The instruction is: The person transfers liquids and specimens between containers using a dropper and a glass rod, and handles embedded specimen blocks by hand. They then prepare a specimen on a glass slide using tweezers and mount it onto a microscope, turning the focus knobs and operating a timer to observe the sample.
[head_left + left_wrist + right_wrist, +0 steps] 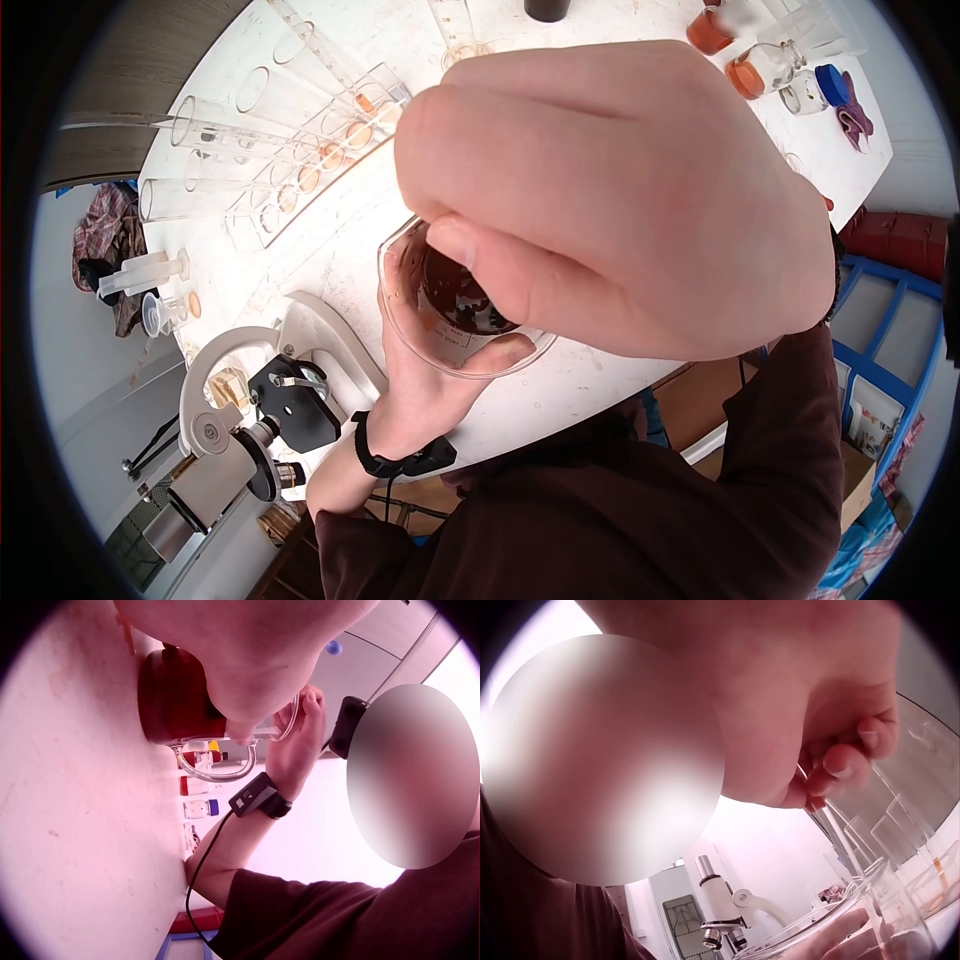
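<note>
In the head view, a glass beaker with dark red-brown liquid (455, 300) inside stands on the white table. A looped glass handle (217, 778) on its side shows in the left wrist view. My left hand (425, 385) grips the beaker low down, its thumb along the near wall. Above the opening hangs my right hand (620, 190), large in the view and covering part of the rim. Its curled fingers pinch a thin pale rod (843, 834), seen in the right wrist view slanting down towards the beaker. The rod's lower end is hidden.
A clear rack (270, 240) of test tubes, some with orange liquid, stands at the left. A white microscope (330, 340) is beside my left forearm, with syringes (140, 275) beyond. Several jars, one with a blue lid (830, 85), stand at the far right.
</note>
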The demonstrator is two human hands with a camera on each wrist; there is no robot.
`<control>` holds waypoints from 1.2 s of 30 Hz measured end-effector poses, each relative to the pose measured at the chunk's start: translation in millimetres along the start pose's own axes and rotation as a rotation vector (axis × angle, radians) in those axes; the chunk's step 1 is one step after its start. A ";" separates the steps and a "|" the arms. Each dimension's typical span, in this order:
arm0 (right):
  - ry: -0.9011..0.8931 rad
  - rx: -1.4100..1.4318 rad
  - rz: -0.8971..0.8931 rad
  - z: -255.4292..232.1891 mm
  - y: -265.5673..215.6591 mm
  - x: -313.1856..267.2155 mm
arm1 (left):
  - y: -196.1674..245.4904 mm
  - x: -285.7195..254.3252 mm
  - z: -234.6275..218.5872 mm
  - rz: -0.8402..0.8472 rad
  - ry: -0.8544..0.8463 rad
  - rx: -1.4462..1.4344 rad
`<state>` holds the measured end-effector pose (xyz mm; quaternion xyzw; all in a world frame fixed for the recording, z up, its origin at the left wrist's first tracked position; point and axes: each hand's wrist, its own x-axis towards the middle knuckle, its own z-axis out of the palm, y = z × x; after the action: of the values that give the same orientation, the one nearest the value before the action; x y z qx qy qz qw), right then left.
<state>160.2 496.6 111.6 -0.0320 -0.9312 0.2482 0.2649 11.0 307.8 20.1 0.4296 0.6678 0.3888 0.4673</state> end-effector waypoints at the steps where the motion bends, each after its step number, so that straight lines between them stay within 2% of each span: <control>1: 0.000 0.000 0.000 2.6 -0.6 -1.6 | 1.3 1.0 -0.6 -0.039 -0.020 0.027; 2: 0.033 0.060 -0.010 7.4 -0.2 -4.2 | 0.5 1.5 -0.2 -0.038 -0.020 0.027; 4: 0.067 0.121 -0.020 10.4 0.4 -4.8 | -3.4 2.3 1.4 0.211 0.029 0.121; 5: 0.079 0.104 -0.026 10.9 1.0 -3.9 | -6.3 1.2 1.3 0.211 0.029 0.121; 7: 0.101 0.069 -0.036 11.7 2.5 -2.2 | -11.0 -2.6 0.6 0.040 0.028 0.035; 10: 0.123 0.034 -0.048 8.5 1.1 -0.4 | -10.4 0.2 2.0 0.067 0.025 -0.009; 12: -0.039 -0.047 0.070 -2.0 -5.4 2.3 | -2.0 2.8 1.0 0.049 0.004 -0.007; 13: -0.039 -0.048 0.070 2.8 -4.1 0.9 | 0.9 3.5 0.4 0.031 -0.016 -0.005; 14: 0.046 0.055 -0.011 11.9 -1.6 -1.6 | -1.8 3.2 0.4 0.031 -0.016 -0.004; 15: 0.130 0.157 -0.093 17.0 -0.2 -2.6 | -7.3 2.1 0.4 0.117 0.016 0.055; 16: 0.131 0.157 -0.093 16.8 -1.4 -1.8 | -10.8 1.0 0.5 0.202 0.047 0.115; 18: 0.061 0.098 0.014 14.0 -5.4 0.3 | -12.0 -1.2 1.9 0.170 0.059 0.114; 20: 0.047 0.030 0.047 8.3 -4.9 2.3 | -10.8 -0.6 2.1 0.139 0.071 0.112; 22: 0.033 -0.039 0.081 2.4 -5.5 2.9 | -5.5 2.7 1.1 0.022 -0.008 -0.063; 24: -0.027 -0.022 0.102 -1.6 -7.8 2.0 | -3.1 2.6 1.1 0.022 -0.005 -0.031; 26: -0.013 0.059 0.076 5.8 -7.3 -1.4 | -4.7 2.2 0.1 0.020 -0.003 0.002; 28: 0.000 0.141 0.050 11.4 -5.6 -1.6 | -13.8 0.3 -2.0 0.145 -0.003 0.070; 31: 0.075 0.124 0.003 11.0 -3.5 1.5 | -23.9 -5.4 3.2 0.119 0.056 -0.007; 33: 0.013 -0.102 0.096 3.2 -7.0 4.7 | -21.3 -2.0 0.4 0.096 0.022 0.006; 36: 0.077 0.013 0.043 11.2 -6.0 -0.6 | -11.1 -2.0 0.0 0.040 0.001 0.027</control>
<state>155.4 486.3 105.9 -0.0601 -0.9178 0.2584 0.2954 9.1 302.3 10.5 0.4492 0.6644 0.3891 0.4531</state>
